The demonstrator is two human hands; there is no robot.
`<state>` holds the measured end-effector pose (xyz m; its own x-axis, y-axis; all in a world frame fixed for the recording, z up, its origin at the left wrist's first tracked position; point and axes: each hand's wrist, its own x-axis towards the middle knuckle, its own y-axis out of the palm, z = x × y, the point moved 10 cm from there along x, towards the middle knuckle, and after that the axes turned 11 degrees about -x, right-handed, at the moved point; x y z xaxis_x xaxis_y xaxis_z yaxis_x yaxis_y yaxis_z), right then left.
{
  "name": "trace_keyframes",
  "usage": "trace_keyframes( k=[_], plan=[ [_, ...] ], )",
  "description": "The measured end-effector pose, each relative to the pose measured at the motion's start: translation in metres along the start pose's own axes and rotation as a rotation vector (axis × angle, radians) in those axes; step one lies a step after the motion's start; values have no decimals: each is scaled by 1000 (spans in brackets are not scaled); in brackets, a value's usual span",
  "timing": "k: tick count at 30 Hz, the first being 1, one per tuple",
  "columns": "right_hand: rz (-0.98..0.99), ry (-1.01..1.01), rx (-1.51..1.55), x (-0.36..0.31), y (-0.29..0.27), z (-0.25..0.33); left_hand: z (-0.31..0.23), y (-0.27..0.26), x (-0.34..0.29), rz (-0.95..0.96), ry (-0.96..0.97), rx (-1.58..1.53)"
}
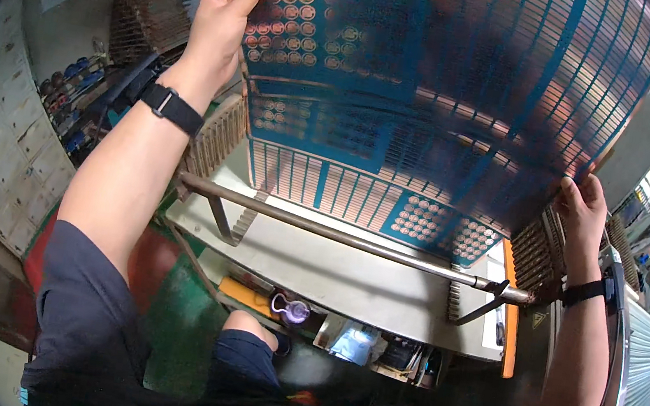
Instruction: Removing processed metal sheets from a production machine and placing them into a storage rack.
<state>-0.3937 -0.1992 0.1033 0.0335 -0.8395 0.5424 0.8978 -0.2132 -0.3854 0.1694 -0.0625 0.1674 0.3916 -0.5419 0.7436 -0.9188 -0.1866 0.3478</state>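
Observation:
A large printed circuit board panel, blue with copper-coloured circles and stripes, stands tilted in front of me. My left hand is closed on its left edge near the top, thumb laid over the face. On the right edge, lower down, my right hand pinches the panel, its other fingers partly hidden behind. Below the panel runs a metal bar of a slotted rack. Toothed rack sides rise at both ends of it. The panel's lower edge hangs behind the bar, over a pale bench top.
An orange strip lines the bench's right end. Under the top, a shelf holds a clear plastic bag and a pale purple handled object. Pale lockers stand at left. Another slotted rack is behind; ribbed pale equipment stands at right.

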Motion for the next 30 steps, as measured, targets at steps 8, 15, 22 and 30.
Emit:
trace_keyframes(
  k=[8, 15, 22, 30],
  plan=[
    [-87, -18, 41, 39, -12, 31, -11, -7, 52, -80, -47, 98],
    [-135, -115, -104, 51, -53, 100, -57, 35, 51, -105, -81, -5],
    [-78, -99, -59, 30, -49, 89, -23, -6, 67, 85, -124, -40],
    [-66, -152, -1, 35, -23, 94, -32, -43, 67, -41, -62, 146]
  ],
)
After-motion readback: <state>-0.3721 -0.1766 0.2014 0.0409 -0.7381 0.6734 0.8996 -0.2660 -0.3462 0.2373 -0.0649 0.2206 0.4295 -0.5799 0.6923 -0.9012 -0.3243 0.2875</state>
